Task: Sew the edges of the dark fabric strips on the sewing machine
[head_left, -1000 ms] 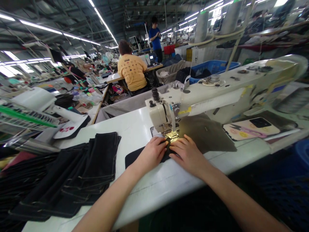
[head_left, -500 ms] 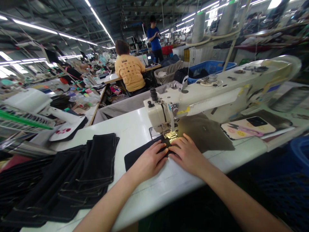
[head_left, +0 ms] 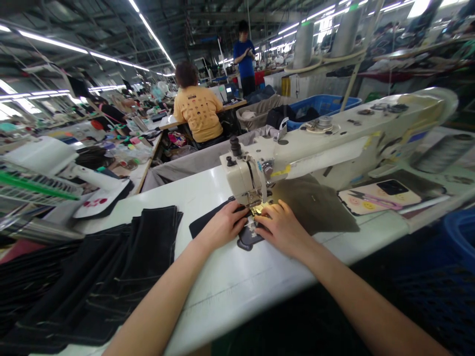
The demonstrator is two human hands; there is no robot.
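Observation:
A black fabric piece (head_left: 206,218) lies under the sewing machine (head_left: 243,170), around its lit presser foot (head_left: 258,208). My left hand (head_left: 225,225) rests on this fabric left of the foot, its fingers stretched forward. To the right of the foot is my right hand (head_left: 282,228), fingers spread and lying low; the cloth beneath them is mostly hidden. Between my hands a dark metal plate (head_left: 249,238) shows on the machine bed. A dark olive sheet (head_left: 315,207) lies flat beyond my right hand.
Stacked black fabric pieces (head_left: 148,252) with pale stitching cover the table's left. A phone (head_left: 378,197) with pink-handled snips (head_left: 371,199) on it lies at the right. Beyond are a white fan-like device (head_left: 44,153), a blue basket (head_left: 322,105) and a seated person (head_left: 198,111).
Both hands have moved slightly up the table and apart from each other. The fabric's near edge has shifted away from me, uncovering the metal plate.

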